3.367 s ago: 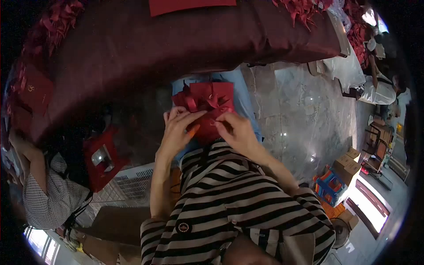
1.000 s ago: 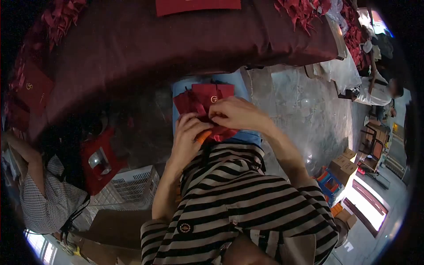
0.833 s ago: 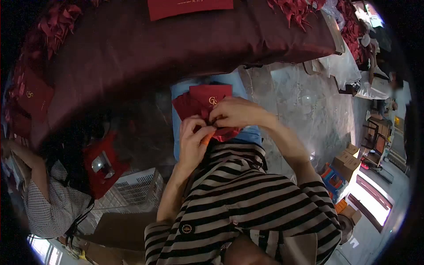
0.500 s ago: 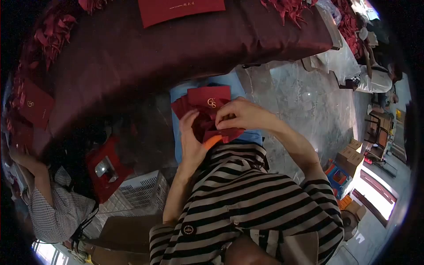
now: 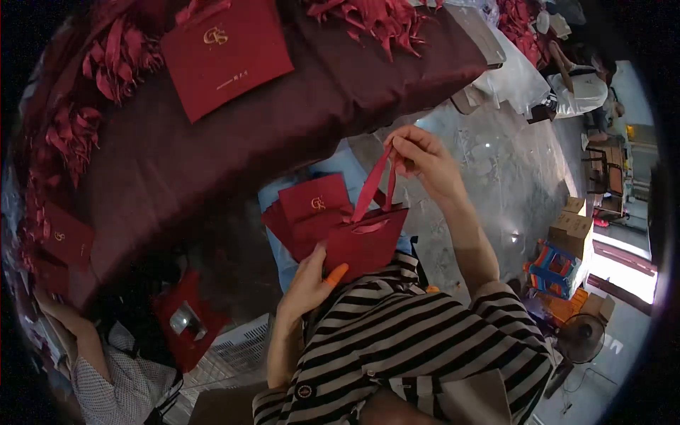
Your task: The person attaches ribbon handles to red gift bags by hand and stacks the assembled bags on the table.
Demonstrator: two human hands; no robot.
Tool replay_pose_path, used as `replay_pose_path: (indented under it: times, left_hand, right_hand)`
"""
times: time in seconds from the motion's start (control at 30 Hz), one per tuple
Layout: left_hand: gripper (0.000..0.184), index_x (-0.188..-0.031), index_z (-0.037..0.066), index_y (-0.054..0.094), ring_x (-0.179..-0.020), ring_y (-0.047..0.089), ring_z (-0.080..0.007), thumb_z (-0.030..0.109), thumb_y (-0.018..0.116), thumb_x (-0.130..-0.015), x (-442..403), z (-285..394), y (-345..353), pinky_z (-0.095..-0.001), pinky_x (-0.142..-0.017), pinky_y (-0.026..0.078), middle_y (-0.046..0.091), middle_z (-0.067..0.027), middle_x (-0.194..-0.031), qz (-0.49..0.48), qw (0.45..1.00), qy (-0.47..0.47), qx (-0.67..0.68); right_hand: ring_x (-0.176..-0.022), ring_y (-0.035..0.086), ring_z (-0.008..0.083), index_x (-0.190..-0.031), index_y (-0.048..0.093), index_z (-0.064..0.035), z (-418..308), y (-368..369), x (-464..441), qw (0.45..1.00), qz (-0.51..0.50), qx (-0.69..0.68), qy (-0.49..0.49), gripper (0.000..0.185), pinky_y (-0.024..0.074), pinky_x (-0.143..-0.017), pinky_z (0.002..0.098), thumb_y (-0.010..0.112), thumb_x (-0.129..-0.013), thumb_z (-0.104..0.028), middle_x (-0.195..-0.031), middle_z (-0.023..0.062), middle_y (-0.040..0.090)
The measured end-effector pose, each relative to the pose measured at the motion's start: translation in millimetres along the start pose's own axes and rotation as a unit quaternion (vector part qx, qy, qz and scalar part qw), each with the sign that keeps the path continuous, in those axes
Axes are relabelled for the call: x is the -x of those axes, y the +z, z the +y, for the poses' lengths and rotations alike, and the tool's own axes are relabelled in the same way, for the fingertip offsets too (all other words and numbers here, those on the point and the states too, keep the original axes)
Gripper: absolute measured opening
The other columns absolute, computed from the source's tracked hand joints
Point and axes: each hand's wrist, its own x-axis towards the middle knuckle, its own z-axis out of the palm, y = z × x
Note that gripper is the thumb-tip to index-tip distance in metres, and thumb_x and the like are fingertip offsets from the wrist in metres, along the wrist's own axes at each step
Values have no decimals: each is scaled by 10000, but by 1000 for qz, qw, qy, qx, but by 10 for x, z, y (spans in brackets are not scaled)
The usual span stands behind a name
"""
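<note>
A small red paper bag (image 5: 365, 248) is on my lap, its red ribbon handle (image 5: 371, 190) pulled up taut. My right hand (image 5: 419, 157) pinches the top of that ribbon above and to the right of the bag. My left hand (image 5: 312, 282), with an orange cover on one finger, grips the bag's lower left edge. Several more red bags lie fanned out beside it, the top one (image 5: 312, 198) showing a gold logo, on blue cloth (image 5: 340, 164) over my legs.
A dark red cloth-covered table (image 5: 234, 152) holds a larger red bag (image 5: 230, 60) and heaps of red ribbon (image 5: 382, 21). At left sit a co-worker's arm (image 5: 91, 347), a red stool (image 5: 185, 322) and a white crate (image 5: 237, 354). Cartons (image 5: 572, 230) and a fan (image 5: 581, 338) stand right.
My right hand has risen up and right, drawing the ribbon handle out straight. My left hand has shifted down to the bag's edge. The view has turned, showing more of the table's larger bag.
</note>
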Motion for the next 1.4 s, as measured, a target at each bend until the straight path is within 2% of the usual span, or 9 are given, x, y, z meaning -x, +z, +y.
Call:
replay_pose_path:
  times: [0.27,0.47,0.53,0.6,0.7,0.83,1.1,1.27,1.4]
  left_hand:
    - [650,-1368,-62,336,-1194,513,-314,52,681,-830,-482,513,-477,-359,-959,425,531,-236,-1269,-127,987,83,-54]
    - [731,-1463,-8,247,-1301,394,-216,32,643,-850,-788,1229,-1269,-368,-1062,348,363,-138,-1459,298,913,254,115]
    - [710,-1466,0,246,-1311,377,-225,30,625,-866,-946,1441,-1615,-367,-1079,319,361,-139,-1460,358,888,207,200]
    - [709,-1462,-6,248,-1310,381,-241,43,632,-868,-1146,1378,-1858,-373,-1081,315,361,-141,-1456,344,915,181,107]
    - [734,-1470,57,261,-1311,356,-335,109,665,-860,-1345,1199,-1811,-412,-1073,316,349,-185,-1441,406,871,116,-250]
    - [558,-1365,218,484,-1312,327,-378,118,665,-847,-1374,707,-1645,-463,-1074,302,343,-196,-1416,341,799,154,-471]
    - [480,-1291,197,547,-1329,311,-382,104,646,-831,-1467,635,-1538,-494,-1091,265,296,-165,-1453,357,809,124,-450]
    - [425,-1266,121,566,-1306,355,-329,75,658,-853,-1207,728,-1335,-459,-1053,344,378,-109,-1431,353,804,228,-421]
    - [292,-1101,41,650,-881,630,-288,-27,641,-817,-836,437,-775,-368,-764,516,662,-129,-932,214,926,196,-242]
  right_hand:
    - [-687,579,92,-1134,593,-27,-567,-91,-63,987,-39,1,-159,273,454,-579,221,483,-990,-231,-948,44,615]
    - [-811,626,146,-1153,611,-83,-968,-256,-557,912,67,249,-319,262,486,-679,252,591,-895,-44,-1033,35,631]
    - [-841,623,240,-1065,651,-112,-982,-324,-807,683,113,511,-509,259,501,-718,315,609,-831,-11,-1008,70,620]
    - [-884,586,286,-1021,666,-132,-919,-244,-842,692,118,520,-487,312,510,-762,359,619,-743,3,-1049,74,600]
    - [-978,549,231,-964,658,-105,-912,-184,-929,508,85,711,-479,216,508,-814,329,632,-757,-49,-1088,10,584]
    - [-954,556,250,-917,654,-96,-846,-180,-1045,493,62,686,-532,210,498,-837,333,651,-707,-83,-1079,28,589]
    - [-913,609,201,-1014,534,15,-973,435,-160,927,-198,-9,-319,107,546,-667,295,485,-959,-64,-1021,153,609]
    - [-940,554,253,-1104,524,-19,-1219,38,386,777,21,-209,-593,288,495,-852,401,348,-1025,-233,-1028,133,576]
    - [-929,550,256,-1082,552,-26,-1012,-160,751,745,83,-133,-648,398,461,-864,384,267,-1032,-300,-1006,108,571]
